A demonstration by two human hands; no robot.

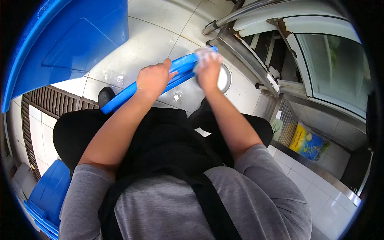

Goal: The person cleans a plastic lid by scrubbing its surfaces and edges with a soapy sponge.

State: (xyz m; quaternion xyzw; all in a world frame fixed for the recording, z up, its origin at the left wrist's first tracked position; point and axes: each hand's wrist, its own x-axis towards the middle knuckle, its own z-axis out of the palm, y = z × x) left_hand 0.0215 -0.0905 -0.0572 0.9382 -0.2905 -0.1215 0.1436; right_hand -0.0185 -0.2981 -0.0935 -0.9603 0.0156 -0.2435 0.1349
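Note:
A long blue plastic piece point(124, 96) lies slantwise above my knees, its far end up at the right. My left hand point(153, 80) is closed round its middle, the thumb along the top. Near the far end my right hand point(209, 68) presses a whitish, foamy cloth or sponge point(203, 53) against the blue surface; the fingers are partly blurred. Just beyond my right hand, a round container with white contents point(225, 78) stands on the floor, partly hidden by my hand and wrist.
A large blue bin point(84, 44) fills the upper left. Wet floor tiles point(154, 38) carry foam spots. A brown drain grate point(54, 100) runs at the left, above another blue container point(50, 192). At the right are a metal-framed glass cabinet point(336, 72) and a yellow-blue bag point(306, 142).

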